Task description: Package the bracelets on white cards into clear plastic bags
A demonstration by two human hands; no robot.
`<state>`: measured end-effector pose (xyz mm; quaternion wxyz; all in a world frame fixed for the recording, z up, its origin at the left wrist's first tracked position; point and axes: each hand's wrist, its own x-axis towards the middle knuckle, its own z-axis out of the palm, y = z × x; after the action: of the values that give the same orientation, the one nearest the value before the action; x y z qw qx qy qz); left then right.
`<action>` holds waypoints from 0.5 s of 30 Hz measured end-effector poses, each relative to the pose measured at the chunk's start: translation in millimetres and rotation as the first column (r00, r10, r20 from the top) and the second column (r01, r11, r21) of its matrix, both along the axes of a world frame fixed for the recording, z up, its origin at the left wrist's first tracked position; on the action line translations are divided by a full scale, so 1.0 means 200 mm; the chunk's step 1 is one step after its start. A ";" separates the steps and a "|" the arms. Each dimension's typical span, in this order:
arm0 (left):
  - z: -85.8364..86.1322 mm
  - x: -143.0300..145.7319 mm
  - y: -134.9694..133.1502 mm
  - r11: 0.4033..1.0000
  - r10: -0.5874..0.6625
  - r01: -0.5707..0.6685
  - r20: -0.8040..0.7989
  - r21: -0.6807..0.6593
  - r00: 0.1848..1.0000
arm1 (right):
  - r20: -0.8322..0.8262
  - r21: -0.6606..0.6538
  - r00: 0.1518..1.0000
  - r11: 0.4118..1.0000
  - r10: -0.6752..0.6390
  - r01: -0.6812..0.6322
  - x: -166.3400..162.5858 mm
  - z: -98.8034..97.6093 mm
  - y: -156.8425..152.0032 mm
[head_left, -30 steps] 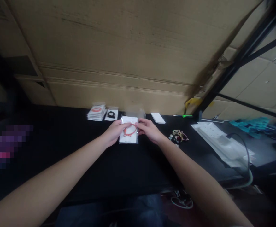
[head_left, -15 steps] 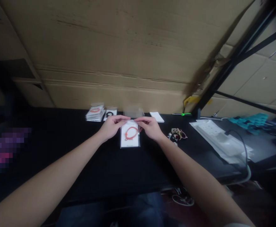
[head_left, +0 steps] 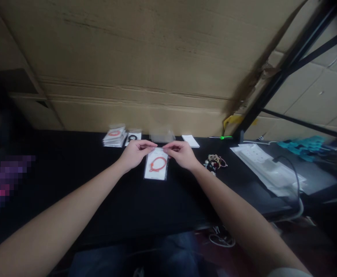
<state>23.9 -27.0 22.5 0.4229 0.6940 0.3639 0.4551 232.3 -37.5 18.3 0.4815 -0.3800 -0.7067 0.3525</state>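
A clear plastic sleeve (head_left: 156,169) lies flat on the black table (head_left: 70,192) just below the middle of the frame, holding a white card (head_left: 156,175) with a red cord bracelet (head_left: 150,166) coiled on it. Its long axis runs away from the person, with the far end leaning slightly toward the right of the frame. The sleeve sits between the two hands, its far edge at their fingertips. The left hand (head_left: 136,154) comes in from the lower left, and the right hand (head_left: 181,155) from the lower right. Both are curled and nearly closed, with thumb and fingers pinched on the far edge of the sleeve, and the fingertips of the two hands almost meet there. Along the far side of the table, at upper left of the hands, sit a stack of packaged cards (head_left: 114,137) and a card with a black cord (head_left: 133,137). A clear plastic bag (head_left: 161,136) and a white card (head_left: 190,141) lie just beyond the hands. To the right are a tangle of cords and bands (head_left: 215,162) and a white packet (head_left: 263,165) crossed by a black cable (head_left: 289,163).
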 end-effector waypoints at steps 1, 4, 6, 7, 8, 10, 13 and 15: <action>0.00 0.00 0.00 1.000 -0.011 0.011 0.011 -0.012 1.000 | 0.005 0.011 1.000 1.000 -0.006 0.005 0.00 0.00 0.00; 0.00 -0.01 0.01 0.999 -0.032 0.034 0.044 -0.038 0.999 | -0.005 0.014 1.000 1.000 -0.011 0.011 0.01 0.01 -0.01; -0.01 -0.01 0.02 0.998 -0.039 0.041 0.053 -0.041 0.998 | -0.006 0.007 1.000 1.000 0.004 -0.003 0.01 0.01 0.00; -0.01 -0.01 0.02 0.997 -0.046 0.050 0.069 -0.054 0.997 | 0.006 0.008 1.000 1.000 0.007 -0.007 0.02 0.01 0.00; -0.02 -0.02 0.03 0.995 -0.055 0.063 0.098 -0.078 0.994 | 0.024 0.013 1.000 1.000 0.006 -0.006 0.02 0.00 0.00; -0.03 -0.02 0.04 0.984 -0.083 0.110 0.182 -0.140 0.980 | 0.068 0.036 0.998 0.999 -0.005 0.003 0.03 0.00 0.00; -0.03 -0.02 0.05 0.983 -0.082 0.109 0.183 -0.145 0.980 | 0.108 0.071 0.994 0.997 0.036 -0.044 0.05 0.02 -0.01; -0.03 -0.02 0.04 0.995 -0.045 0.053 0.084 -0.087 0.995 | 0.101 0.062 0.992 0.995 0.076 -0.082 0.05 0.03 -0.01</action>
<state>20.7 -19.8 16.9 0.4789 0.6640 0.3491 0.4559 242.5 -40.1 23.8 0.4440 -0.3527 -0.7554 0.3285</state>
